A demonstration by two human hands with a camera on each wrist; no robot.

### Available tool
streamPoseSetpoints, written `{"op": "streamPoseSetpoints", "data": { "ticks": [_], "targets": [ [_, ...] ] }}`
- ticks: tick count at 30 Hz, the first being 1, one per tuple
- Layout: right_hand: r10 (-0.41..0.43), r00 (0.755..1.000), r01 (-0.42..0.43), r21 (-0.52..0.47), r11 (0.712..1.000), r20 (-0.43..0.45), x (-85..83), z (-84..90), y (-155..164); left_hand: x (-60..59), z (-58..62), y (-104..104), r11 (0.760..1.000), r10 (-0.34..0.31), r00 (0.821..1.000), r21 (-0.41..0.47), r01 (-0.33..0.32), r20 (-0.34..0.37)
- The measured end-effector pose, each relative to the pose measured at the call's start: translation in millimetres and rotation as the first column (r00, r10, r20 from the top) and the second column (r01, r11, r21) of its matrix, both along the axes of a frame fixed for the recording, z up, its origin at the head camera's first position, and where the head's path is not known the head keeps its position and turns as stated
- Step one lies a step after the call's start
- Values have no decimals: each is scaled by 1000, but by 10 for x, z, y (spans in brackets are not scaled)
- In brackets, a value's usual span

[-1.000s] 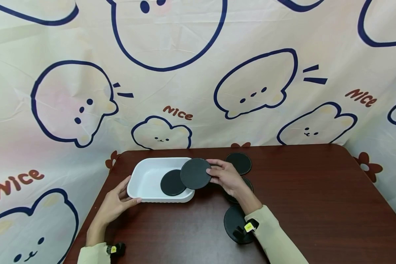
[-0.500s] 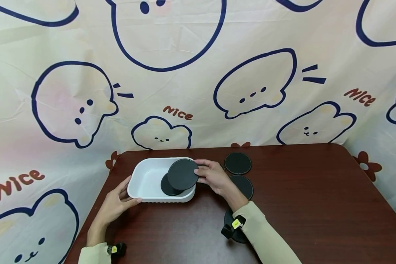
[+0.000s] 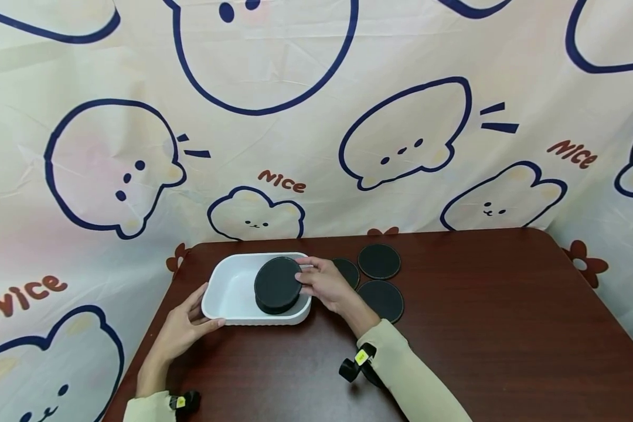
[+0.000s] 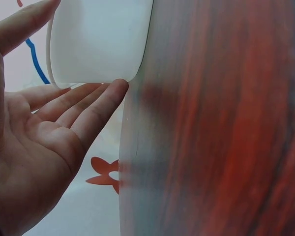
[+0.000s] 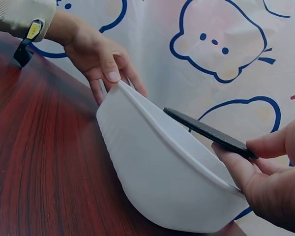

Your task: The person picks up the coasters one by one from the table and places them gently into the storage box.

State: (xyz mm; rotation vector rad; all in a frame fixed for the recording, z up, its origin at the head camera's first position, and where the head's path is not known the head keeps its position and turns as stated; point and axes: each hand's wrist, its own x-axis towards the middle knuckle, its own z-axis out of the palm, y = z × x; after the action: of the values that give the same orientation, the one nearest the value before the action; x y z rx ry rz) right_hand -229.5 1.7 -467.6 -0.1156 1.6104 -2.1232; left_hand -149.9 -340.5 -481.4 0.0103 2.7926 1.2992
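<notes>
Right hand (image 3: 324, 282) pinches a flat round black coaster (image 3: 278, 283) over the glossy white tray (image 3: 227, 287); left hand (image 3: 181, 328), fingers straight, steadies its near-left corner.

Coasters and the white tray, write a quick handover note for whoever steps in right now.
Right hand: grip pinches a black coaster over the white tray, tilted, not yet laid down.
Left hand: open, fingers steadying the tray's near-left corner.
Done: one coaster in tray lies under the held one.
Left: three coasters on the table right of the tray. Anything under the right forearm is hidden.
</notes>
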Motion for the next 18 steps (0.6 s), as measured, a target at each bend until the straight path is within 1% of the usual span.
{"op": "streamPoseSetpoints", "data": {
  "ticks": [4,10,14,18],
  "targets": [
    [9,1000,-9,4,1000,-7,-5,8,-84,-7,-2,-10,1000,5,1000,0,-5,0],
    [9,1000,-8,41,999,-10,3,49,-211,-1,2,-21,1000,5,1000,5,-5,6],
    [1,1000,0,70,998,-6,20,69,-260,-5,2,-20,1000,0,1000,7,0,1],
    [-3,1000,3,76,997,-3,19,62,-291,-6,-7,-21,1000,-5,1000,13,5,-3]
  ]
}}
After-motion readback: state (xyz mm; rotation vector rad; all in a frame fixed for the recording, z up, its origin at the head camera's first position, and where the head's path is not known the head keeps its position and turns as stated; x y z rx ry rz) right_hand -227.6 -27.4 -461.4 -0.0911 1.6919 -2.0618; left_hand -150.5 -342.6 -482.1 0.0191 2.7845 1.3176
